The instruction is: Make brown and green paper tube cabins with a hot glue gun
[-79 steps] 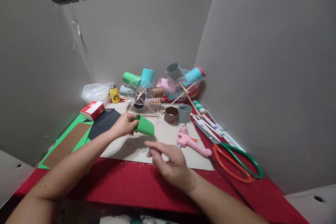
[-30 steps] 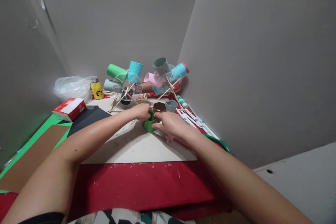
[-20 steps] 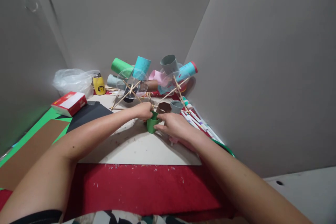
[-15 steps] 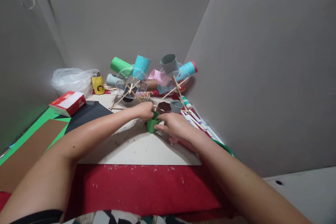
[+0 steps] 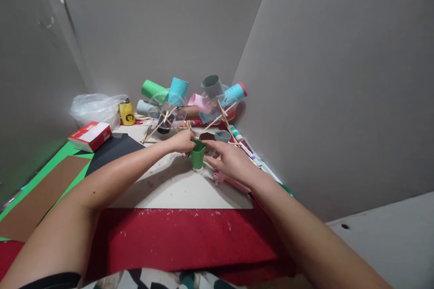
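A small green paper tube (image 5: 197, 157) stands upright on the white board (image 5: 162, 189), its top rim pressed slightly out of round. My left hand (image 5: 184, 141) has its fingers curled and pinching the tube's left rim. From the other side, my right hand (image 5: 228, 159) steadies the tube, index fingertip at the rim and thumb lower against the wall. Just behind stand a brown paper tube (image 5: 207, 136), partly hidden, and a grey paper tube (image 5: 223, 135). Something pink (image 5: 219, 176) lies under my right hand; its kind is unclear.
Two wheels of clear plastic discs (image 5: 152, 104) with coloured paper tubes stand on wooden-stick frames (image 5: 225, 115) at the back. To the left are a plastic bag (image 5: 96, 107), a yellow bottle (image 5: 127, 113), a red-white box (image 5: 91, 136) and coloured sheets (image 5: 44, 196). Markers (image 5: 257, 160) line the right.
The view has shifted slightly. My right thumb and index finger have moved from the tube's front and rim to its right side. My left hand stays at the left rim.
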The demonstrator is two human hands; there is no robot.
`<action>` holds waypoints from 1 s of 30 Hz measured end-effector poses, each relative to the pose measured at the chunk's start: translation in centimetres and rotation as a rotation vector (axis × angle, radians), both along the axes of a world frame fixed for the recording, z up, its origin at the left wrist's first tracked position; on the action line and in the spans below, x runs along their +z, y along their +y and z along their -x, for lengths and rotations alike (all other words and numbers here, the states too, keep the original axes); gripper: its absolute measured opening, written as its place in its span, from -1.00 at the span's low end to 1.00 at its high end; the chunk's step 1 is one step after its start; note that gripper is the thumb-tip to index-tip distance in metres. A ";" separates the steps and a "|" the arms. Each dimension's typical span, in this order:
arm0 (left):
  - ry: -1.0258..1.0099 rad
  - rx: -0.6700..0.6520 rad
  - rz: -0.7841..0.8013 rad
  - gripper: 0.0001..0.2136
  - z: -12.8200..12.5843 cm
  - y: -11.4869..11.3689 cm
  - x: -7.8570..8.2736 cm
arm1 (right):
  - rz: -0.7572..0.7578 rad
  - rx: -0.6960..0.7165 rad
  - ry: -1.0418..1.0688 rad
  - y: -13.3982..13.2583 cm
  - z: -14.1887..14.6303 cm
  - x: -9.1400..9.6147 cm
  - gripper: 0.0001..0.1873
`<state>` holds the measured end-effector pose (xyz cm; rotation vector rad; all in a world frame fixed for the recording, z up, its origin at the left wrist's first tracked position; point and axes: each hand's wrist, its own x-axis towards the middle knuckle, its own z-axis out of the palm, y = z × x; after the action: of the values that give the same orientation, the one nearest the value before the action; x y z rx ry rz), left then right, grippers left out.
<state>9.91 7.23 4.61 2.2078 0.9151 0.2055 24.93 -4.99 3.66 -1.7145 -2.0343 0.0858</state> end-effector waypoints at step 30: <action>-0.648 0.401 0.644 -0.80 8.2 -14.9 7.1 | -0.539 0.126 1.064 -7.7 8.4 -0.9 -0.79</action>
<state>1.75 -7.67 11.70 1.2302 0.8742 0.6659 16.57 -12.71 2.71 -0.8743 -1.1891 0.3636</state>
